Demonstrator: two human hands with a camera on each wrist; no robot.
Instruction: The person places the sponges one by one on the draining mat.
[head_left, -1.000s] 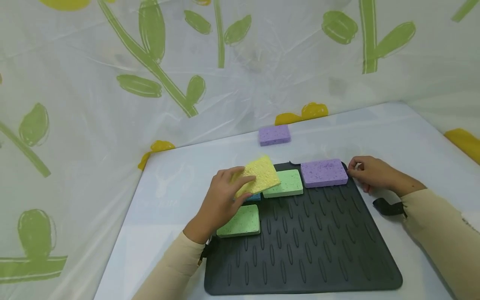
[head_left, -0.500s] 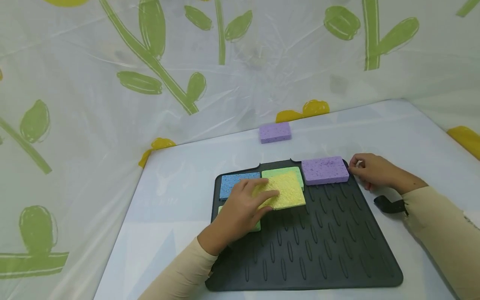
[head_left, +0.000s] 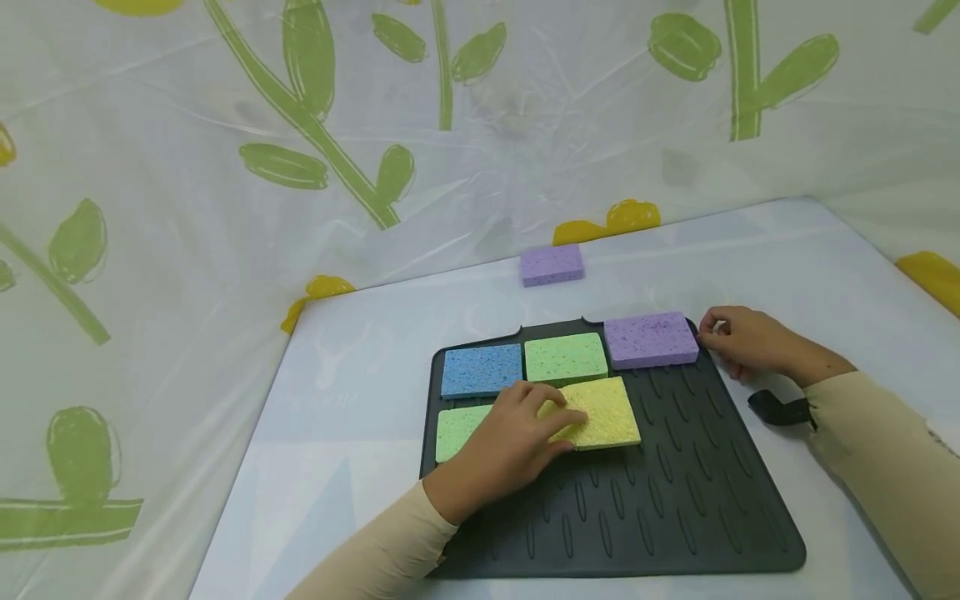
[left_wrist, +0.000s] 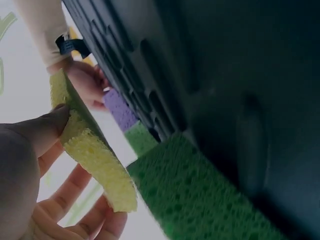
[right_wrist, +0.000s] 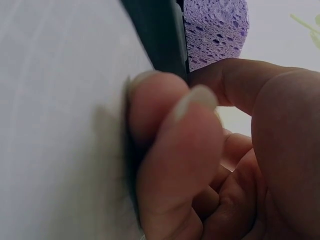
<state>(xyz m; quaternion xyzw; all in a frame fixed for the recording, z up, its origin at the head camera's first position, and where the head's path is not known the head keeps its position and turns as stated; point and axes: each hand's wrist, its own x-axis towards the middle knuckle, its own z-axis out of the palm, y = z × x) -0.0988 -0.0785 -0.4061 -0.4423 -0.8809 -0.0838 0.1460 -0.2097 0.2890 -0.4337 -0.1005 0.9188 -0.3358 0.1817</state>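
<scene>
My left hand (head_left: 510, 450) holds a yellow sponge (head_left: 603, 412) by its left end, thumb on one face and fingers on the other. In the left wrist view the yellow sponge (left_wrist: 100, 155) is raised off the black ridged mat (head_left: 645, 517). Beside it on the mat lies a green sponge (head_left: 459, 429), partly behind my left hand. Along the mat's far edge sit a blue sponge (head_left: 482, 371), another green sponge (head_left: 566, 357) and a purple sponge (head_left: 651, 340). With curled fingers, my right hand (head_left: 757, 342) grips the mat's far right corner, close to the purple sponge.
A second purple sponge (head_left: 551, 265) lies on the white table (head_left: 360, 392), beyond the mat near the back edge. Behind the table hangs a pale curtain (head_left: 187, 250) printed with green plants. A black strap (head_left: 780, 410) sticks out from my right sleeve.
My left hand has carried the yellow sponge right and nearer, from over the blue sponge, past the far green one, to the mat's middle. My right hand has stayed at the corner.
</scene>
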